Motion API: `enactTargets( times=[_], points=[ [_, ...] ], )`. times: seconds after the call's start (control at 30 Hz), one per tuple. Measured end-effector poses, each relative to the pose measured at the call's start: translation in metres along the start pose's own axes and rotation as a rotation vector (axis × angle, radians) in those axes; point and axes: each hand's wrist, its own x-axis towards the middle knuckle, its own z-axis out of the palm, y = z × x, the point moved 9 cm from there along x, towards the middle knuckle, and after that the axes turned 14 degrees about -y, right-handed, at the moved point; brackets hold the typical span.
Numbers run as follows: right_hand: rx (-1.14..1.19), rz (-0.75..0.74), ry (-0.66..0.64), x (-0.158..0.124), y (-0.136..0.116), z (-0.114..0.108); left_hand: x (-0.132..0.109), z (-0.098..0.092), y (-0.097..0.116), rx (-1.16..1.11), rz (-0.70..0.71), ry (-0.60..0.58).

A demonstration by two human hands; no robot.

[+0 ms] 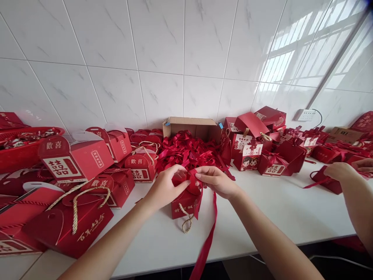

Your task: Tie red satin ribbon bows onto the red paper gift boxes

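Observation:
A small red gift box [182, 208] with gold lettering stands on the white table in front of me, and a gold cord loop [187, 223] hangs down its front. At the top of the box, my left hand [171, 182] pinches a red ribbon [210, 229] between thumb and fingers. My right hand [214, 179] grips the same ribbon from the other side, its fingertips close to the left thumb. One long end of the ribbon drops past the table's front edge. The exact fold between the fingertips is partly hidden.
Behind the box, a cardboard carton [192, 126] overflows with red ribbons [189, 151]. Red boxes [87, 157] are piled at left beside a red basin [20, 159]; more boxes [274, 163] stand at right. Another person's hand [338, 171] works on a small red box [325, 181].

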Motion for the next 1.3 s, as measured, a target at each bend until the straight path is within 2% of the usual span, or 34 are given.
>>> enactTargets(
  times=[0.1, 0.2, 0.37, 0.43, 0.5, 0.57, 0.63, 0.77, 0.9, 1.07, 1.2, 1.3],
  points=[
    [-0.020, 0.013, 0.047, 0.004, 0.000, 0.000, 0.004, -0.003, 0.008, 0.131, 0.023, 0.096],
    [-0.142, 0.047, 0.128, 0.004, 0.004, -0.007, 0.001, -0.011, 0.007, 0.228, 0.019, 0.197],
    [-0.491, 0.023, 0.165, 0.010, 0.004, -0.004, -0.005, -0.015, 0.006, 0.255, 0.018, 0.230],
    [-0.561, -0.006, 0.197, 0.012, 0.004, -0.002, -0.006, -0.015, 0.005, 0.189, 0.027, 0.206],
    [-0.596, -0.041, 0.264, 0.012, 0.002, -0.004, -0.006, -0.016, -0.007, 0.014, -0.028, 0.178],
    [-0.617, -0.066, 0.316, 0.010, 0.001, -0.005, -0.009, -0.018, -0.027, -0.157, -0.144, 0.185],
    [-0.615, -0.067, 0.315, 0.010, 0.003, -0.003, -0.014, -0.019, -0.046, -0.235, -0.256, 0.207],
    [-0.582, -0.052, 0.251, 0.010, 0.005, 0.003, -0.019, -0.009, -0.068, -0.285, -0.393, 0.107],
    [-0.552, -0.048, 0.210, 0.012, 0.003, 0.009, -0.024, 0.006, -0.075, -0.359, -0.501, -0.025],
    [-0.534, 0.016, 0.300, 0.012, 0.008, 0.009, -0.030, 0.011, -0.078, -0.394, -0.576, -0.144],
    [-0.581, 0.064, 0.460, 0.010, 0.011, 0.005, -0.033, -0.005, -0.068, -0.400, -0.554, -0.121],
    [-0.650, 0.068, 0.528, 0.009, 0.008, 0.007, -0.029, -0.013, -0.042, -0.470, -0.433, -0.126]
  ],
)
